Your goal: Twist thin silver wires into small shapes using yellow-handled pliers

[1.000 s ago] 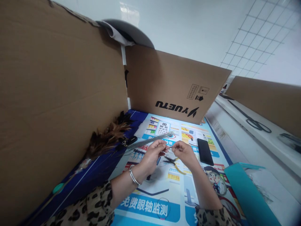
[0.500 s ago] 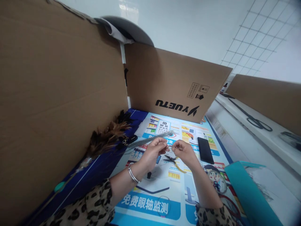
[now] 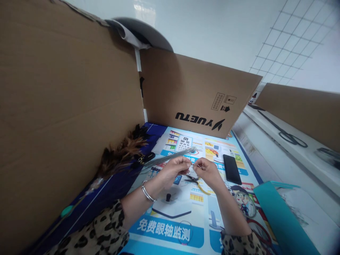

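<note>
My left hand (image 3: 176,168), a silver bangle (image 3: 147,192) on its wrist, pinches a thin wire (image 3: 192,165) between thumb and forefinger. From the other side my right hand (image 3: 208,170) grips the same wire, its fingertips almost touching the left ones. Most of the wire is hidden or too fine to follow. Just below the fingers lie pliers (image 3: 198,183) with yellow handles and dark jaws, slightly apart. Behind my left hand a bundle of straight grey wires (image 3: 172,156) stretches across the printed table cover.
A black phone (image 3: 232,169) lies to the right, near a clear round roll (image 3: 245,204) and a teal tray (image 3: 283,219). Brown feathers (image 3: 122,152) line the left edge. Cardboard panels (image 3: 196,92) stand behind and left. Scissors (image 3: 289,137) rest on the right ledge.
My left hand and forearm have shifted slightly left and down, and the fingertips have closed up a little. Both hands keep their pinch; the things on the table stay put.
</note>
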The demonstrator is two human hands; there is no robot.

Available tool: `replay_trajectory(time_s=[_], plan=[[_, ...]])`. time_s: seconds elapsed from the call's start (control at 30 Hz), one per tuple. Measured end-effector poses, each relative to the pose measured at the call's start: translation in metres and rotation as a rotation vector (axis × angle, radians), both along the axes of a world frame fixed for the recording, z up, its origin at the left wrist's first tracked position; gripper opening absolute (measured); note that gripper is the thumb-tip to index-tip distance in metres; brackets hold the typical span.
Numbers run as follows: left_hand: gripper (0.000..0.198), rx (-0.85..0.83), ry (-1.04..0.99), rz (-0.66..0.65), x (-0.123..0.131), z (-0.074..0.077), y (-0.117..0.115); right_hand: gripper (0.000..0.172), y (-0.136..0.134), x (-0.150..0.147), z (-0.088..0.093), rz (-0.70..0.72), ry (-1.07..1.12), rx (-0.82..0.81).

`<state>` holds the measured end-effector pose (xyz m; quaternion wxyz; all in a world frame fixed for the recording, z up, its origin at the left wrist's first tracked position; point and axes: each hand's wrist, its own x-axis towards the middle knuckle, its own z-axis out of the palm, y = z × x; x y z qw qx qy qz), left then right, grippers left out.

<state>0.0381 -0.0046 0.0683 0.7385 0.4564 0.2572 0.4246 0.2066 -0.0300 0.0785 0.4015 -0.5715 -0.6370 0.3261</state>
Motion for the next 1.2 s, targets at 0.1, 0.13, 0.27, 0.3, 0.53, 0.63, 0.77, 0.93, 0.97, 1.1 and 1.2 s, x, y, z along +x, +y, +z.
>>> replay_trajectory(time_s=[0.1,0.13,0.27,0.3,0.53,0.63,0.77,0.93,0.97,1.1,1.2], plan=[[0.014,0.014,0.027,-0.018,-0.001,0.001,0.001,0.006,0.001,0.000,-0.002,-0.011,0.003,0.015],[0.014,0.016,0.039,-0.020,-0.001,0.001,0.001,0.006,0.001,-0.001,-0.003,-0.021,0.001,0.016],[0.013,0.040,0.070,-0.020,-0.001,0.002,0.000,0.006,0.001,-0.002,-0.003,-0.041,-0.010,0.005],[0.012,0.049,0.068,-0.017,-0.001,0.001,0.001,0.006,0.000,-0.002,-0.002,-0.040,-0.010,0.001],[0.016,0.073,0.101,0.016,-0.001,-0.005,0.005,0.010,-0.003,-0.004,0.002,0.038,0.021,-0.027],[0.016,0.089,0.122,0.007,-0.001,-0.004,0.006,0.013,-0.003,-0.002,0.003,0.080,0.054,-0.060],[0.018,0.091,0.130,-0.021,-0.003,-0.001,0.006,0.017,-0.003,0.005,0.008,0.146,0.163,-0.125],[0.019,0.056,0.130,-0.042,-0.007,0.005,0.004,0.022,-0.001,0.015,0.009,0.113,0.212,-0.136],[0.019,0.054,0.126,-0.041,-0.007,0.007,0.003,0.021,-0.001,0.016,0.009,0.131,0.202,-0.134],[0.016,0.075,0.105,-0.049,-0.009,0.012,0.002,0.024,-0.002,0.015,0.007,0.313,0.214,-0.153],[0.014,0.104,0.089,-0.057,-0.009,0.013,0.001,0.029,-0.005,0.014,0.006,0.432,0.274,-0.214]])
